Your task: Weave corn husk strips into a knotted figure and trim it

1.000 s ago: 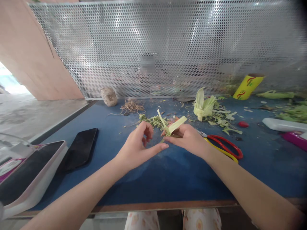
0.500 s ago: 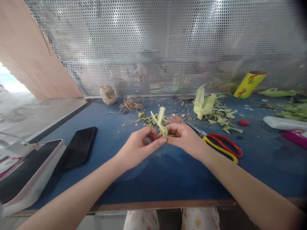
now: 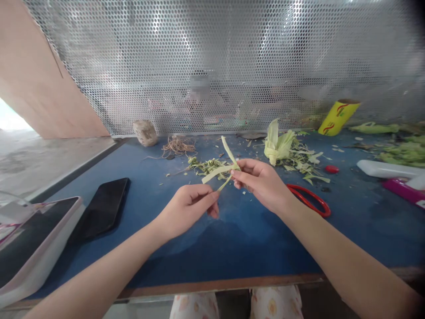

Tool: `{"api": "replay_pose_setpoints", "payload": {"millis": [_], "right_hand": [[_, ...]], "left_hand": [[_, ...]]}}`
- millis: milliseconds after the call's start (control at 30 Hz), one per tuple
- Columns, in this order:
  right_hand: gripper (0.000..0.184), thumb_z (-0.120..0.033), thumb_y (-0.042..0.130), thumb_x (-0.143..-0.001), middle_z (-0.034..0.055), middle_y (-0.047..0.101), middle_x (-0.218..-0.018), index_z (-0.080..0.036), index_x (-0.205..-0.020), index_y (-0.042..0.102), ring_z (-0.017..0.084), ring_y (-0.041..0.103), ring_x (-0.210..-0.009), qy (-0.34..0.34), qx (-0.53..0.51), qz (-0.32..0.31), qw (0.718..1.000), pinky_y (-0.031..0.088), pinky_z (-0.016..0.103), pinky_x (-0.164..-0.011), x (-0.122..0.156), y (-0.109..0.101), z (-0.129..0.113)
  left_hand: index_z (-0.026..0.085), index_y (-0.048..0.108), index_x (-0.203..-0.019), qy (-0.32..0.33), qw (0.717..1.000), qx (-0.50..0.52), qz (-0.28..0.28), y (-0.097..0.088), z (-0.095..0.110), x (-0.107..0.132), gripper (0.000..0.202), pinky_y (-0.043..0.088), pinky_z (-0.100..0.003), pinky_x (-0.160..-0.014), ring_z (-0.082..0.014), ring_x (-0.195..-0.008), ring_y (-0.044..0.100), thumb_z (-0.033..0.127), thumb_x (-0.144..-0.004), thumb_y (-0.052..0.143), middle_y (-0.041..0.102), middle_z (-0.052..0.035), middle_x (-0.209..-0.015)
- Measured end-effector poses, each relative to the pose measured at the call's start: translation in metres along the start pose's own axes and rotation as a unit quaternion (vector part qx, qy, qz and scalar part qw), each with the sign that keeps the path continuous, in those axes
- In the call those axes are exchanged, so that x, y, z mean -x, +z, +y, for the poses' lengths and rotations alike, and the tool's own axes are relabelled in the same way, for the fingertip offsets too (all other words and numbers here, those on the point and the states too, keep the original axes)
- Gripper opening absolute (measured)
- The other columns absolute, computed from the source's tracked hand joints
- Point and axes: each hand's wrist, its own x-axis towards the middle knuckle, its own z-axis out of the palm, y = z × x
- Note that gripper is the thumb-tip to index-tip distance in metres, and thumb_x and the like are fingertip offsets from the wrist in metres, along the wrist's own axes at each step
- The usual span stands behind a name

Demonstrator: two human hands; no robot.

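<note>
Fingers (image 3: pixel 212 195) of the left hand (image 3: pixel 189 210) pinch the lower tip of a thin pale-green corn-husk strip (image 3: pixel 221 170), while the right hand (image 3: pixel 262 184) clamps its knotted crossing between thumb and forefinger, above the middle of the desk. It looks light, limp and easy to tear, so I'd say the grip belongs near the crossing, not out on the loose ends.

Around them, biggest first: the blue-topped desk (image 3: pixel 249 235) spreads underneath, a perforated metal screen (image 3: pixel 232 62) walls off twelve o'clock. At nine o'clock sits a white device with a dark panel (image 3: pixel 29 239), then a black flat phone (image 3: pixel 102 208) just beside it. At one o'clock lies a heap of pale husk leaves (image 3: pixel 282 146), further out a yellow printed cylinder (image 3: pixel 338 116). Red-handled scissors (image 3: pixel 308 201) lie at three o'clock, partly hidden under the right wrist and closest to being in the way. Chopped green trimmings (image 3: pixel 206 165) lie at twelve, a tangle of brown fibre (image 3: pixel 179 145) at eleven, a small red cap (image 3: pixel 331 169) at two.
</note>
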Motion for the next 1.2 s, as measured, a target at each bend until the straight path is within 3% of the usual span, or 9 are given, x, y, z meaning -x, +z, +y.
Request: {"api": "replay_pose_setpoints", "payload": {"millis": [133, 200, 367, 533, 633, 800, 967, 1067, 1200], "right_hand": [[0.017, -0.031, 0.064, -0.070, -0.0023, 0.055, -0.066, -0.017, -0.078, 0.058, 0.007, 0.050, -0.056, 0.006, 0.028, -0.057, 0.998, 0.042, 0.021, -0.055, 0.002, 0.004, 0.001], [0.018, -0.029, 0.065, -0.069, -0.0010, 0.058, -0.071, -0.017, -0.080, 0.058, 0.008, 0.055, -0.062, 0.009, 0.031, -0.093, 0.995, 0.045, 0.022, -0.060, 0.003, 0.006, 0.001], [0.024, -0.019, 0.062, -0.070, 0.0010, 0.063, -0.084, -0.018, -0.093, 0.056, 0.014, 0.061, -0.081, 0.028, 0.039, -0.180, 0.983, 0.048, 0.030, -0.078, 0.008, 0.009, -0.002], [0.023, -0.018, 0.058, -0.072, 0.0040, 0.064, -0.097, -0.018, -0.095, 0.059, 0.017, 0.058, -0.088, -0.048, 0.243, -0.111, 0.962, 0.045, 0.032, -0.079, 0.009, 0.010, -0.001], [0.015, -0.019, 0.058, -0.073, 0.0027, 0.065, -0.091, -0.019, -0.087, 0.061, 0.015, 0.058, -0.082, -0.095, 0.312, -0.069, 0.943, 0.045, 0.029, -0.072, 0.008, 0.009, -0.001], [0.009, -0.023, 0.054, -0.079, 0.0006, 0.065, -0.076, -0.020, -0.079, 0.063, 0.012, 0.058, -0.070, -0.183, 0.373, -0.077, 0.906, 0.043, 0.024, -0.065, 0.009, 0.007, -0.003], [0.022, -0.022, 0.044, -0.085, 0.0043, 0.065, -0.077, -0.018, -0.075, 0.064, 0.015, 0.057, -0.073, -0.272, 0.483, -0.100, 0.826, 0.040, 0.026, -0.069, 0.011, 0.006, 0.001], [0.024, -0.022, 0.043, -0.086, 0.0042, 0.064, -0.072, -0.017, -0.074, 0.063, 0.015, 0.056, -0.070, -0.304, 0.523, -0.094, 0.791, 0.038, 0.028, -0.068, 0.011, 0.005, 0.001], [0.021, -0.021, 0.045, -0.086, 0.0029, 0.066, -0.072, -0.017, -0.079, 0.064, 0.015, 0.058, -0.072, -0.322, 0.543, -0.076, 0.772, 0.036, 0.028, -0.069, 0.010, 0.001, -0.005]], "left_hand": [[0.014, 0.060, -0.067, 0.015, 0.999, 0.033, -0.022, 0.002, -0.006, -0.002, 0.030, 0.041, -0.022, -0.057, -0.0110, -0.058, 0.050, 0.034, -0.083, 0.044, 0.059, -0.0013, -0.064], [0.015, 0.059, -0.080, 0.016, 0.997, 0.081, 0.012, 0.005, -0.011, -0.005, 0.026, 0.043, -0.022, -0.054, -0.0113, -0.059, 0.050, 0.037, -0.082, 0.047, 0.058, -0.0008, -0.068], [0.016, 0.055, -0.087, -0.025, 0.983, 0.166, 0.071, 0.009, -0.021, -0.011, 0.026, 0.047, -0.024, -0.051, -0.0139, -0.057, 0.057, 0.040, -0.081, 0.047, 0.058, 0.0001, -0.063], [0.015, 0.058, -0.080, -0.023, 0.985, 0.144, 0.087, 0.007, -0.019, -0.010, 0.026, 0.049, -0.026, -0.057, -0.0134, -0.055, 0.057, 0.038, -0.083, 0.045, 0.061, -0.0005, -0.059], [0.014, 0.061, -0.081, -0.022, 0.983, 0.153, 0.095, 0.006, -0.016, -0.010, 0.028, 0.048, -0.025, -0.056, -0.0122, -0.054, 0.055, 0.036, -0.084, 0.045, 0.061, -0.0008, -0.058], [0.013, 0.063, -0.085, -0.032, 0.972, 0.208, 0.104, 0.005, -0.014, -0.011, 0.026, 0.048, -0.022, -0.053, -0.0106, -0.052, 0.057, 0.036, -0.079, 0.054, 0.062, 0.0000, -0.057], [0.012, 0.065, -0.083, -0.051, 0.981, 0.158, 0.102, 0.006, -0.012, -0.008, 0.026, 0.041, -0.018, -0.038, -0.0127, -0.047, 0.060, 0.026, -0.062, 0.072, 0.064, -0.0006, -0.057], [0.013, 0.066, -0.083, -0.056, 0.983, 0.124, 0.124, 0.006, -0.011, -0.007, 0.021, 0.037, -0.016, -0.033, -0.0134, -0.045, 0.061, 0.026, -0.067, 0.067, 0.065, -0.0013, -0.056], [0.014, 0.066, -0.075, -0.064, 0.980, 0.124, 0.142, 0.005, -0.009, -0.007, 0.015, 0.037, -0.015, -0.033, -0.0118, -0.042, 0.060, 0.028, -0.069, 0.065, 0.065, -0.0012, -0.057]]}}
